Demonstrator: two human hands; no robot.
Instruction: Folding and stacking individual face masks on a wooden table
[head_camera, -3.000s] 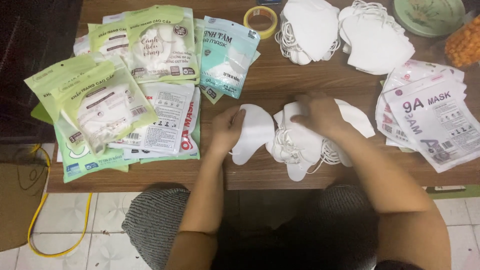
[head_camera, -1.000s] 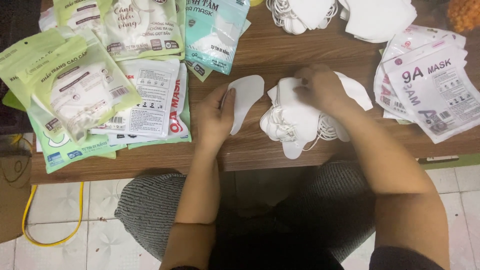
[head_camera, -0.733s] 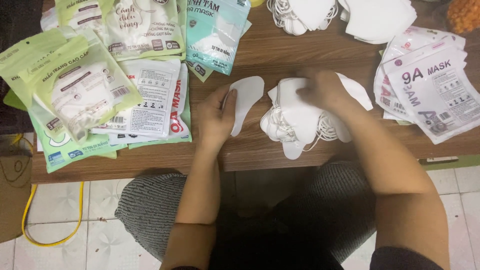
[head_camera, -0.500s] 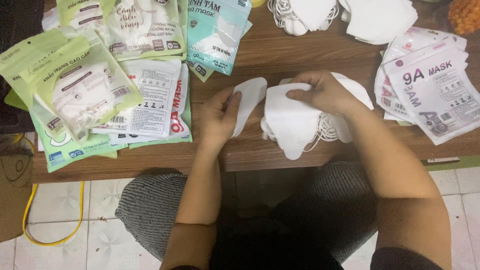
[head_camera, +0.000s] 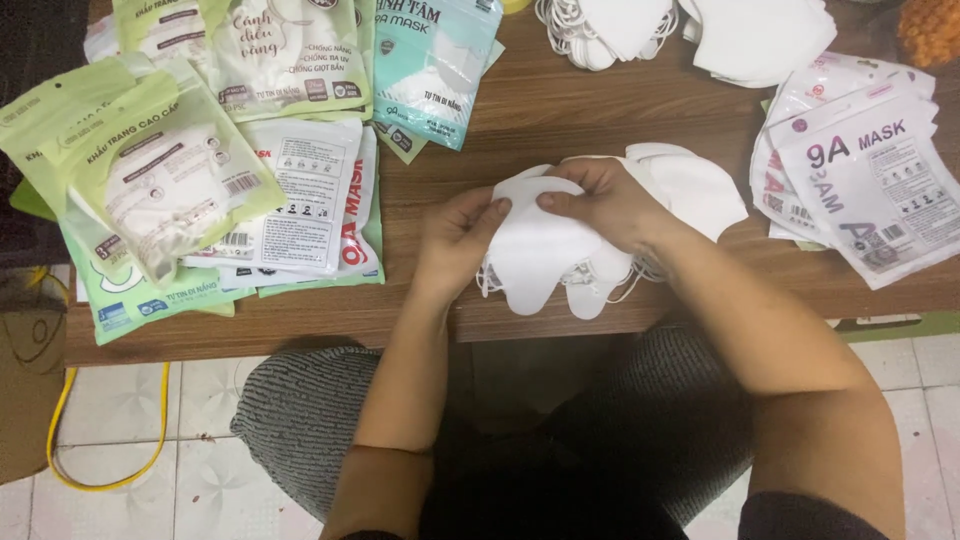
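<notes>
A: Holding a folded white face mask (head_camera: 530, 255) up by its top edge, are you? Both hands?

B: Yes. My left hand (head_camera: 455, 240) pinches the edge at about ten o'clock on the mask, my right hand (head_camera: 600, 205) at about one o'clock. Thumbs and fingertips are clamped on the fabric, close together but not touching each other.

A: Why grip it there?

B: I judge that holding the top lets the rest hang flat, so I can see its whole face.

A: Where is it over the wooden table (head_camera: 600, 110)?

B: At the near edge, right in front of me, just above the small pile of loose white masks (head_camera: 690, 185), whose ear loops trail out underneath.

A: How does it look?

B: Plain white, smooth, no print, curved sides narrowing to a rounded point at six o'clock. Soft, slightly bowed between my fingers.

A: And around you?

B: Green mask packets (head_camera: 150, 190) at nine o'clock, a teal packet (head_camera: 435, 65) at eleven, white printed pouches (head_camera: 865, 180) at three, and more loose masks (head_camera: 690, 30) at one o'clock along the far edge.
</notes>
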